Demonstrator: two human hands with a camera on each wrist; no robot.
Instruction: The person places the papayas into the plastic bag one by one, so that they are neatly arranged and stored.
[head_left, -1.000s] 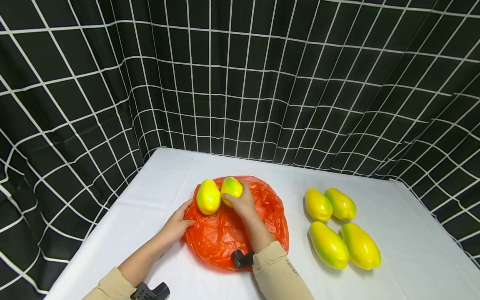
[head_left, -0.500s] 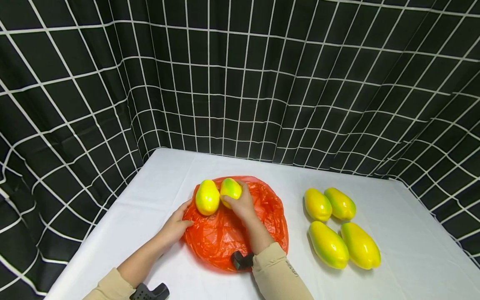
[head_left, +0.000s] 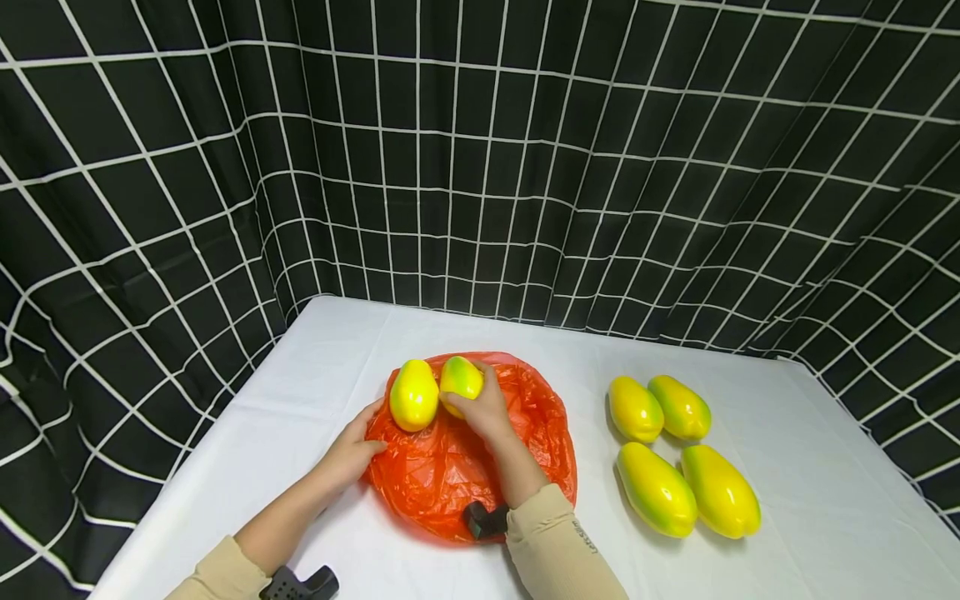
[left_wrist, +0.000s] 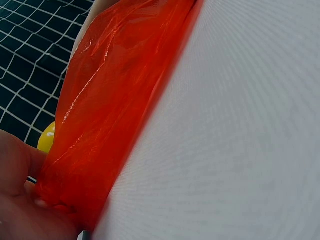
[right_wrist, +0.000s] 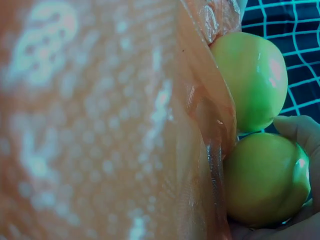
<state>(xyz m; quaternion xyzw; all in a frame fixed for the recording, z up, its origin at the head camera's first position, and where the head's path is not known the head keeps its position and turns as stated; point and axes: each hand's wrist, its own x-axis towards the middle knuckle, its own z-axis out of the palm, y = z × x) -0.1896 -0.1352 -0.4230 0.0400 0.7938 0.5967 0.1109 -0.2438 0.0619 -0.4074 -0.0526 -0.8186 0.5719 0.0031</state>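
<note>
A red plastic bag (head_left: 442, 492) is spread open on the white table, its round mouth facing up. My left hand (head_left: 351, 450) holds the bag's left rim, thumb on the inner side; in the left wrist view, the thumb and fingers lie around the red plastic (left_wrist: 110, 100). My right hand (head_left: 483, 408) grips a yellow-green papaya (head_left: 461, 379) at the bag's far side, the thumb in front. Another papaya (head_left: 414, 398) rests inside the bag just left of it. Both papayas show side by side in the right wrist view, the gripped papaya (right_wrist: 265, 180) being the lower.
Several more papayas lie in a group on the right side of the table, among them a near papaya (head_left: 657, 490) and a far papaya (head_left: 680, 408). Black curtains (head_left: 480, 167) with a white grid stand behind and beside the white tablecloth (head_left: 570, 350).
</note>
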